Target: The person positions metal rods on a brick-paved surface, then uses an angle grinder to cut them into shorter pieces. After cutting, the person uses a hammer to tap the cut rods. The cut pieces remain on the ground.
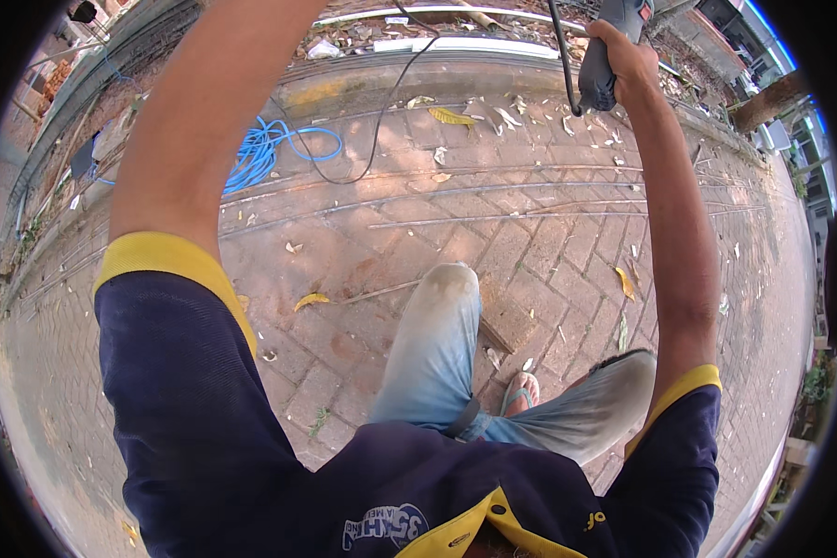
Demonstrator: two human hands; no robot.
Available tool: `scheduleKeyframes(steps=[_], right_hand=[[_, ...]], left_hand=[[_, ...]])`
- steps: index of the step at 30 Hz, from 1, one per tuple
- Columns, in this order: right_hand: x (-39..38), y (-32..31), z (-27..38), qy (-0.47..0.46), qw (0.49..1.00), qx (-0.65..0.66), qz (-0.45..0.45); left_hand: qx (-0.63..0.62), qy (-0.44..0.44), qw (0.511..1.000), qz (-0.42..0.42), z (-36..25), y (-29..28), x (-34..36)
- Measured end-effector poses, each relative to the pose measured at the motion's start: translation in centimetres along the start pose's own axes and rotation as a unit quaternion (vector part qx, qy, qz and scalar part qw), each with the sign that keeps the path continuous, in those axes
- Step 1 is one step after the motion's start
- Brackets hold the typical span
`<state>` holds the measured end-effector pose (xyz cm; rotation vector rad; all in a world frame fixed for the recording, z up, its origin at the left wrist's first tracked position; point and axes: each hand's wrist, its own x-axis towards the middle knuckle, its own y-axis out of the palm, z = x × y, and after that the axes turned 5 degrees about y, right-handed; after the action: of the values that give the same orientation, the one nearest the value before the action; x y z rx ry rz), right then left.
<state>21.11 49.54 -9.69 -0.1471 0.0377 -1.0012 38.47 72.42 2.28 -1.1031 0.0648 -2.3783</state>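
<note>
Left sleeve: a navy short sleeve with a yellow cuff (181, 353) covered the upper arm, and the bare left forearm (219, 102) reached up past the top edge.
Left grip: the left hand lay beyond the view, so I could not tell whether it grasped anything.
Blue coil: a loosely looped bright blue cable (256, 158) lay on the reddish herringbone brick paving (344, 242), just beside the left forearm.
Thin cord: a slim black cord (378, 130) curved over the concrete curb (344, 88) and down onto the bricks.
Legs: faded, dusty blue jeans (428, 344) showed both knees bent, a foot in a thong sandal (521, 395) between them.
Rods: long, thin metal rods (511, 218) ran across the paving, roughly along the curb (a curled yellow leaf (451, 116) lay between them and it).
Block: a brown rectangular block (507, 323) sat right beside the nearer knee.
Power tool: a grey-bodied handheld power tool (600, 74) was at the upper right, in the right hand, a thick black cable (562, 51) meeting its lower end.
Right grip: the right hand (631, 63) was wrapped around the tool's body, arm outstretched.
Far right: a brown tree trunk (767, 102) leaned beyond the curb.
</note>
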Motion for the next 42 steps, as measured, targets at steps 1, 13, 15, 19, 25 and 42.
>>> scheduleKeyframes(steps=[1, 13, 15, 19, 25, 42], right_hand=[[-0.3, -0.9, 0.6, -0.006, 0.999, -0.038, -0.012], [3.9, -4.0, -12.4, 0.152, 0.988, -0.029, 0.017], [6.5, -3.1, -17.2, 0.191, 0.98, 0.033, 0.037], [11.8, -0.8, -27.2, 0.263, 0.946, 0.164, 0.092], [18.8, 1.3, -37.5, 0.35, 0.866, 0.345, 0.089], [30.1, 3.9, -49.7, 0.349, 0.82, 0.437, -0.12]], left_hand=[[-0.028, -0.037, 0.999, 0.017, -0.6, 0.2, -2.2], [-0.166, -0.288, 0.91, 0.247, -17.9, 9.0, -19.2], [-0.139, -0.278, 0.916, 0.254, -17.5, 11.8, -18.9], [-0.118, -0.246, 0.93, 0.248, -16.4, 19.4, -16.3], [-0.146, -0.176, 0.937, 0.265, -16.4, 32.5, -10.4], [-0.198, -0.275, 0.875, 0.345, -29.0, 40.0, -23.0]])
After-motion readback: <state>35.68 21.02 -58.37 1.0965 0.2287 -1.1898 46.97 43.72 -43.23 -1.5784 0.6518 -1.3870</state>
